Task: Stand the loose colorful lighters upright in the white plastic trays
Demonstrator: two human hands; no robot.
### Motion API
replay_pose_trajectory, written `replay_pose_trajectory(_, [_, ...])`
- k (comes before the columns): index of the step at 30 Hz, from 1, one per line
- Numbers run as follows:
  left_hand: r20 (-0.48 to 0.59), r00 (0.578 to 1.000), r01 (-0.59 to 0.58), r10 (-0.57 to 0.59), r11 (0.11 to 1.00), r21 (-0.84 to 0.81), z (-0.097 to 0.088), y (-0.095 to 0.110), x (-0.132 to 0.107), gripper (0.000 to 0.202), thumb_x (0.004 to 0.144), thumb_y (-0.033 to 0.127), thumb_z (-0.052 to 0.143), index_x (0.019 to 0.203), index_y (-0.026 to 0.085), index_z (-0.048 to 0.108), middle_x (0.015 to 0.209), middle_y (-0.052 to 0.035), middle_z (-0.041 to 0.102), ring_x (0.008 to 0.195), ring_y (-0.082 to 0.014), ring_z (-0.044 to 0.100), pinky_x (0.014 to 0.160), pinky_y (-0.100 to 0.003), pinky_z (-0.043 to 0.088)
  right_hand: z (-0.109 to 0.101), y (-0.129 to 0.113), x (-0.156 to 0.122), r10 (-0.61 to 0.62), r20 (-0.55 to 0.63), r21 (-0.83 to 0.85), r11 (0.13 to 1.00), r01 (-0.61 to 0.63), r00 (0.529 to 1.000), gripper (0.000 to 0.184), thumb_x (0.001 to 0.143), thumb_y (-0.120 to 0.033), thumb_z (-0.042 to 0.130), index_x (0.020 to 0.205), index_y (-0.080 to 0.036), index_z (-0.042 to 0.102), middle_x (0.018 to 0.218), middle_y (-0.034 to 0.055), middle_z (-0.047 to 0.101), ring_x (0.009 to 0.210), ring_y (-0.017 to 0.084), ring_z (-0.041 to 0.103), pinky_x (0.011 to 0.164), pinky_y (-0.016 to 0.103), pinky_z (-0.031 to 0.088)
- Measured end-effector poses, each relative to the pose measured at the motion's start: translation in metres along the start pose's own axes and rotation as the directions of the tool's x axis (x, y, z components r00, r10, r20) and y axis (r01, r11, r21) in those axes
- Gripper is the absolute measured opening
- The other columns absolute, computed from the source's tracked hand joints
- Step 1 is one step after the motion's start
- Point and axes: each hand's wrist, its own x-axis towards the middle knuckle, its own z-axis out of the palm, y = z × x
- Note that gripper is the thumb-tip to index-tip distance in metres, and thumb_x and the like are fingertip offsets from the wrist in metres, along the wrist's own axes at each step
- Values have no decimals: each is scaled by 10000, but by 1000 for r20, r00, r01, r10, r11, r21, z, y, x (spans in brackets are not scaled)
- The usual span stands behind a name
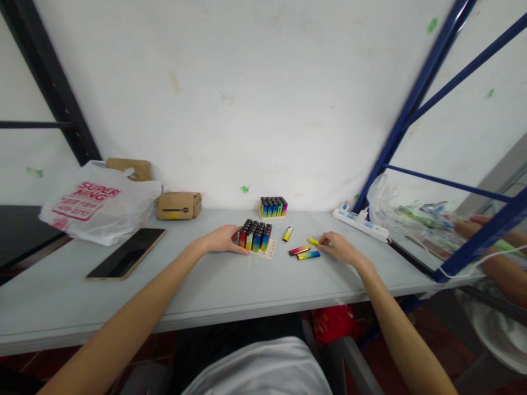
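My left hand (225, 240) grips the left side of a white tray (270, 249), its thumb along the front and its fingers behind. Upright lighters (256, 241) with black tops and multicoloured bodies fill most of the tray; slots along its right side show bare. My right hand (336, 246) is closed, fingertips pinching the end of a yellow lighter (313, 241) low over the table. Close by lie a red lighter (299, 250) and a blue-yellow lighter (308, 255). A yellow-and-white lighter (287, 234) rests a little farther back.
A second full lighter tray (273, 207) stands against the wall. Leftward are a phone (127, 253), a small cardboard box (179, 206) and a white plastic bag (101, 203). A power strip (361, 224) and a blue frame (395, 131) bound the right. Another person's arms (500, 258) show beyond it.
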Motion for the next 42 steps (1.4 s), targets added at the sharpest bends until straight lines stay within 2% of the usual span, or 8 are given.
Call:
replay_pose_trajectory(5, [1, 1000, 9, -9, 1000, 4, -1, 2, -1, 787, 617, 775, 683, 1094, 150, 641, 964, -82, 695, 811, -262, 619, 673, -297, 431, -5, -7, -1, 100, -58, 202, 976, -87, 993, 369, 952, -484, 446, 1051, -174, 621, 691, 34, 678, 572, 169, 586, 628, 293, 449])
replay_pose_trajectory(10, [-4, 1000, 1, -1, 1000, 1, 0, 0, 0, 759, 605, 769, 688, 1065, 167, 654, 948, -64, 695, 820, -257, 615, 683, -290, 425, -7, -28, 18, 160, -224, 421, 905, -53, 961, 478, 818, -611, 624, 992, -170, 688, 567, -27, 519, 507, 131, 449, 500, 259, 341])
replay_pose_trajectory(18, [-16, 1000, 8, -8, 1000, 4, 1, -2, 1, 758, 588, 781, 684, 1023, 161, 658, 918, -63, 692, 809, -263, 613, 669, -291, 421, 1, -95, 77, 157, -174, 936, 334, 113, 972, 444, 799, -644, 654, 851, -207, 602, 808, 3, 581, 734, 126, 552, 616, 227, 458])
replay_pose_trajectory(22, [-17, 1000, -5, 5, 1000, -23, 1, -1, -1, 747, 596, 762, 691, 1032, 157, 661, 942, -66, 699, 810, -257, 618, 674, -289, 427, 25, -123, 85, 54, -61, 972, 231, 47, 997, 466, 831, -680, 594, 888, -226, 505, 785, -7, 587, 679, 140, 586, 618, 271, 509])
replay_pose_trajectory(25, [-20, 1000, -14, 13, 1000, -28, 1, -1, -1, 755, 594, 762, 693, 1045, 157, 664, 962, -69, 703, 821, -259, 624, 682, -291, 434, 45, -133, 83, -6, 1, 963, 270, 0, 1000, 463, 843, -681, 574, 849, -241, 432, 620, -80, 419, 472, 90, 416, 456, 213, 385])
replay_pose_trajectory(28, [-20, 1000, -6, 6, 1000, -4, 1, -1, -1, 776, 595, 773, 690, 1063, 155, 659, 951, -71, 703, 819, -267, 629, 685, -298, 437, 57, -135, 79, 40, -28, 914, 405, 10, 999, 475, 866, -680, 531, 775, -241, 374, 569, -97, 301, 426, 78, 261, 402, 204, 227])
replay_pose_trajectory(35, [-29, 999, -19, 18, 999, -37, 4, -6, 1, 738, 590, 748, 704, 1063, 183, 669, 965, -62, 716, 845, -269, 643, 712, -295, 452, 65, -137, 70, 177, -290, 616, 786, 42, 941, 448, 889, -540, 439, 582, -222, 367, 523, -34, 381, 520, 123, 365, 512, 264, 283])
replay_pose_trajectory(42, [-33, 999, -17, 16, 999, -27, 4, -6, 2, 741, 583, 755, 708, 1053, 182, 673, 968, -64, 720, 837, -273, 647, 702, -296, 451, 65, -138, 67, 158, -352, 539, 840, 61, 923, 373, 902, -492, 411, 649, -219, 427, 560, -28, 455, 567, 144, 440, 559, 267, 329])
